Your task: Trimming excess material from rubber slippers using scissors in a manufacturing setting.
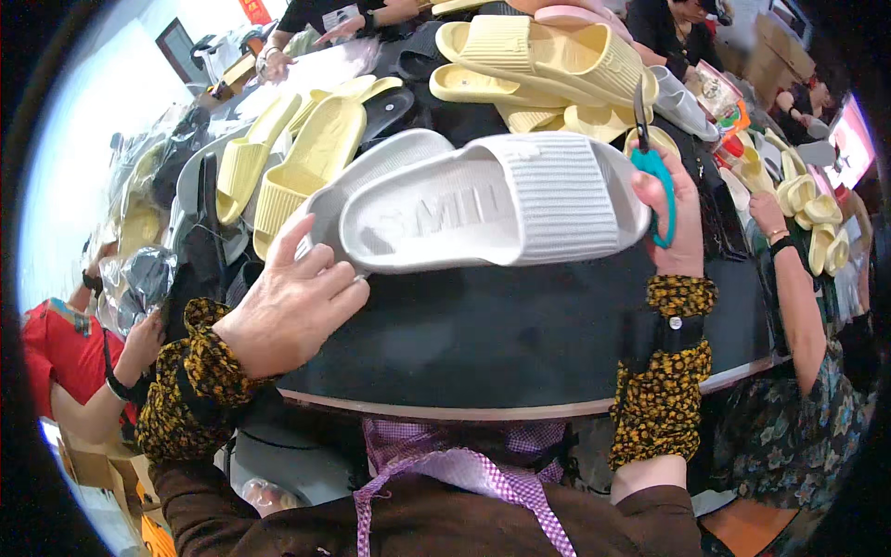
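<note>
- we see the grey slipper point(520, 200) over the worktop point(520, 343), long axis running left to right.
- right hand point(677, 215), at the toe: grip closed round teal scissors point(655, 169).
- left hand point(302, 302), at the heel: fingers curled; we cannot tell whether they clasp.

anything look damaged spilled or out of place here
No damage or spill shows. Slightly odd: the right grip has scissors, blades up, right beside the front grey slipper's toe. Beyond, yellow slippers lie loosely piled, which looks untidy.
</note>
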`<state>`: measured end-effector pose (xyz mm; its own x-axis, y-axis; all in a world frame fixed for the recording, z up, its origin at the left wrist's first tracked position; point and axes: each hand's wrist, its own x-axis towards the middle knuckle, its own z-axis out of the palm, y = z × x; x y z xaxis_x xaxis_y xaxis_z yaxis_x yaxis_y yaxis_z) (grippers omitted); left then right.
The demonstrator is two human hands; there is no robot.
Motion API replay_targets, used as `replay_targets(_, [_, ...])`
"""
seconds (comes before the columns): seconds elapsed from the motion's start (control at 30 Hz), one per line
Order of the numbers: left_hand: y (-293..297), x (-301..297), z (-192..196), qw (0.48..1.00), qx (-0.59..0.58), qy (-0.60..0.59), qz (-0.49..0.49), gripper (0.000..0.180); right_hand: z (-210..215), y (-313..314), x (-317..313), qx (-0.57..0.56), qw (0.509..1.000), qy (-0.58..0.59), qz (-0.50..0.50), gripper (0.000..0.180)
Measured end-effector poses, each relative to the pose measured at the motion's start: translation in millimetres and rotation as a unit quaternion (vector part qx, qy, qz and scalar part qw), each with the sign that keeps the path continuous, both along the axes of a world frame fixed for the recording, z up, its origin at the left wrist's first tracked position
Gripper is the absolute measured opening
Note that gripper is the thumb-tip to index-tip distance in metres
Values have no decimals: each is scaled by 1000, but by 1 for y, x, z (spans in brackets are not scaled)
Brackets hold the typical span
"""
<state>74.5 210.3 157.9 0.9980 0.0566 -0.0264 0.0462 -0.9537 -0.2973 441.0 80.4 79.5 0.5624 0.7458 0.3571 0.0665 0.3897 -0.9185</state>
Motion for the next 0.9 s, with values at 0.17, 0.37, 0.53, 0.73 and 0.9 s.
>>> replay_targets(0.17, [-5,-12,-17,999,-4,-6,-39,21,8,-17,8,-69,995,-37,54,48])
replay_targets(0.37, [-2,-20,-33,999,-10,-36,-36,31,4,-13,6,-97,993,-42,61,45])
replay_targets(0.53, [19,-31,-39,982,-66,-99,145,57,0,-5,-1,-92,994,-28,50,43])
replay_targets(0.73, [45,-51,-44,937,-150,-119,291,97,-3,1,-7,-97,993,-10,65,44])
replay_targets(0.9, [54,-56,-50,913,-270,-105,289,99,-9,7,-9,-100,994,2,45,43])
